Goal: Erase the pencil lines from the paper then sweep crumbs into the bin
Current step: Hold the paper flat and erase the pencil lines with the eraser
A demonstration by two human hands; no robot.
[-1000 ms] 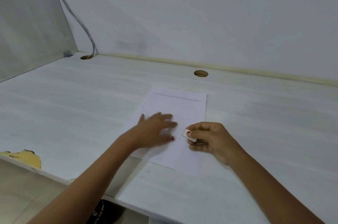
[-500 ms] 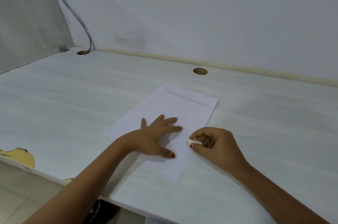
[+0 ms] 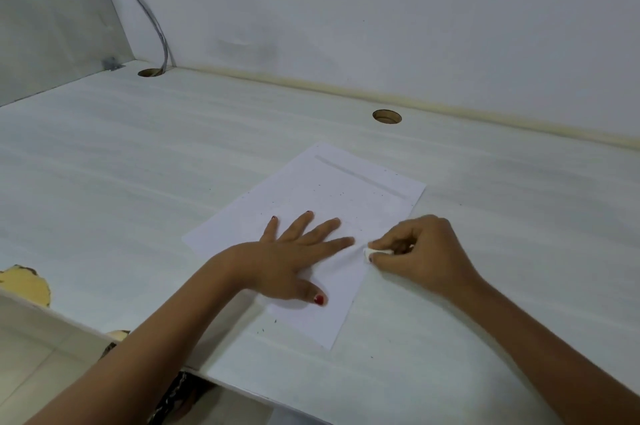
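Left hand: your left hand (image 3: 291, 258) lies flat on the paper (image 3: 346, 189), its fingers (image 3: 322, 228) straight and spread. It holds nothing and presses the sheet to the desk (image 3: 138, 164).
Right hand: your right hand (image 3: 426, 251) is curled, with thumb and fingers pinching the eraser (image 3: 372, 253).
Eraser: small and white, its end pokes out past your right fingers, just beside your left index fingertip. It sits at the paper's right edge, probably touching the sheet.
Paper: under your left fingers, lying askew on the desk.
Pencil line (image 3: 360, 176): a grey stroke along the paper's far end, well beyond both sets of fingers.
Crumbs (image 3: 341, 195): dark specks on the paper beyond your left fingers, with a few more on the desk near your left wrist.
Hole (image 3: 387, 116): round, in the desk beyond your right fingers, near the wall.
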